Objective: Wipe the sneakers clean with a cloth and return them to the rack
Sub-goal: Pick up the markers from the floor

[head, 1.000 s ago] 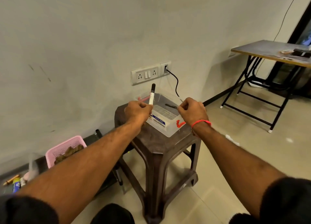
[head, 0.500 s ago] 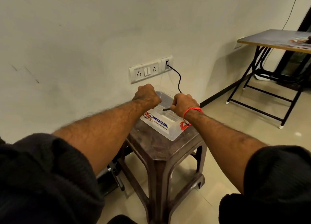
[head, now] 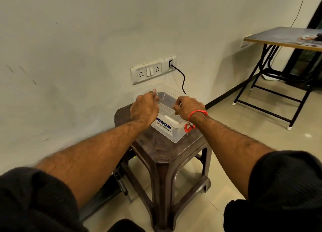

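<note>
While both hands hung over a clear plastic box (head: pixel 171 127) in the middle of the frame, no sneakers, no cloth and no rack could be seen anywhere. So I could not tell which way the sneakers lay from the hands, or which hand was nearer to them.

The box sat on a brown stool (head: pixel 162 153) close to the wall. Its long side ran from the lower right up toward the upper left, slanting toward the wall.

The left hand (head: pixel 144 109) was at the far left corner of the box. Its fingers were curled, and something small and pinkish showed just past them. I could not tell if the hand held it.

The right hand (head: pixel 189 107) was over the right side of the box, with a red band on its wrist. Its fingers were curled too, and a thin pale thing seemed pinched at the tips. It was too small to name.

A switch plate (head: pixel 152 69) with a black cord was on the wall above the box. A folding table (head: pixel 282 40) stood at the upper right.

My guess was that the wiping had not begun.
</note>
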{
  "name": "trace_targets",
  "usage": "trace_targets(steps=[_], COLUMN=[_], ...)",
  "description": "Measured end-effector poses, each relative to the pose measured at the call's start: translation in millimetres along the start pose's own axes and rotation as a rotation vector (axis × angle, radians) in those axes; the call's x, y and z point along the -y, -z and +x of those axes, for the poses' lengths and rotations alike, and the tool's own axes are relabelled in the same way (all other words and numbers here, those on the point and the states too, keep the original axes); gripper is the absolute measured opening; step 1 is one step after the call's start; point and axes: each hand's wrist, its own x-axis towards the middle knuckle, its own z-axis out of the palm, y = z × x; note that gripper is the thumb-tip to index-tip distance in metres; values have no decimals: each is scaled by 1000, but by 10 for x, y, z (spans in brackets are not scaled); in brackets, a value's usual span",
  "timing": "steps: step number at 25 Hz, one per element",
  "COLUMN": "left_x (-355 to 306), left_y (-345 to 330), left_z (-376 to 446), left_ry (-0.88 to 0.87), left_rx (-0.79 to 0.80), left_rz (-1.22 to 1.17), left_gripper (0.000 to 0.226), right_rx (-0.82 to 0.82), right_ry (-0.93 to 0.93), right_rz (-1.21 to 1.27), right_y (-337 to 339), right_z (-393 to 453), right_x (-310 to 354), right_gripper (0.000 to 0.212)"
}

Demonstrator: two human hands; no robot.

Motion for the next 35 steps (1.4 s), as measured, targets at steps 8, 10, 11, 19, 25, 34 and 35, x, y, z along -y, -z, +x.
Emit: trace_targets(steps=[8, 10, 11, 19, 25, 34, 35], left_x=[78, 28, -2, -295, -223, 307, 336], left_y=[-51, -182, -253, -942, -1632, -2235, -2330], left_z=[-771, -965, -1054, -1801, -2661, -3530, -3666], left_ry=[-26, -16, -22, 54, 199, 256, 303], left_rx=[-56, -18, -1, 38, 476, 1008, 1047], left_rz=[-246, -312, -353, -525, -396, -70, -67], left_gripper=[20, 18, 18, 16, 31, 39, 36], right_rx=[-259, -467, -574, -615, -121, 568, 607], right_ry=[166, 224, 236, 46, -269, -665, -688], right_rz=[326, 386, 421, 478, 428, 218, 195], right_y=[24, 49, 52, -385, -1125, -1960, -2072], right_z=[-227, -459, -606, -1654, -2499, -3113, -3195], right_x=[-61, -167, -244, -1380, -2229, -2780, -2816], right_gripper=[17, 17, 17, 10, 11, 8, 4])
